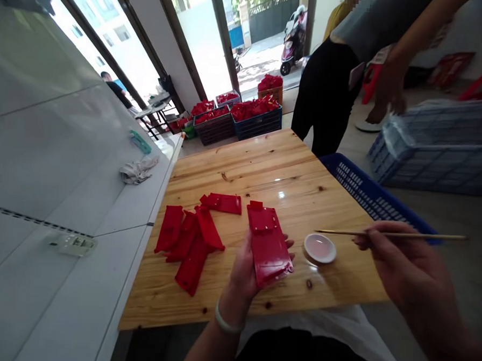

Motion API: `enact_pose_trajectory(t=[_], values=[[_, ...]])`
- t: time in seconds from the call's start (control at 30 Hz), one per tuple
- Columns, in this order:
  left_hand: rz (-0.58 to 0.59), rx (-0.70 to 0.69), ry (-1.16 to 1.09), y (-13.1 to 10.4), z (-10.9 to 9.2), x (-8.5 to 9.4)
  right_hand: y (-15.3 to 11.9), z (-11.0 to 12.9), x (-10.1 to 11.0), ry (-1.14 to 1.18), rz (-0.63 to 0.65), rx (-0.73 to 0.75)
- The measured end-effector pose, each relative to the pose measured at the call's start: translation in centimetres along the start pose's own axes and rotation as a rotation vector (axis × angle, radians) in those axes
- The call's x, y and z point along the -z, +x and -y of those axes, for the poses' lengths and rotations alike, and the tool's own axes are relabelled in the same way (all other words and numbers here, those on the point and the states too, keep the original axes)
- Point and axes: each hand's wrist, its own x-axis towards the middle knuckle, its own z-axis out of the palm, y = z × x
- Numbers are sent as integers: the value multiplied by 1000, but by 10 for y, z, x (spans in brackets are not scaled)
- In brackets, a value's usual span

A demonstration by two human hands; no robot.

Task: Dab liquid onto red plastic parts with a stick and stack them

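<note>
My left hand [245,269] holds a flat red plastic piece [269,246] from below, its fingertips showing at the right edge. In my right hand [398,259] a thin brush-like stick [432,236] is pinched, lying level, with its tip over the near side of a small white dish [320,248]. The dish holds a pale liquid and rests on the wooden table [266,160]. Left of my left hand lies a loose pile of similar red pieces [191,242], with one more piece [226,203] just behind it.
A blue basket [377,198] stands by the table's right edge. Another person [330,83] bends over blue crates [440,153] at the right. Crates of red parts [256,114] stand beyond the table. A cloth [137,171] lies on the white ledge at left.
</note>
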Motion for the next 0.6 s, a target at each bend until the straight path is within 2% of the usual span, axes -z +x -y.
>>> enact_pose_trajectory(t=[0.13, 0.27, 0.4, 0.6], values=[[-53, -31, 73, -9, 12, -4, -23, 20, -34, -22, 117, 66], [-97, -29, 141, -18, 18, -11, -35, 21, -57, -77, 203, 144], [-103, -30, 98, -22, 20, -14, -37, 18, -66, -86, 229, 153], [-85, -1, -18, -27, 19, -24, -37, 9, -67, -125, 262, 163]])
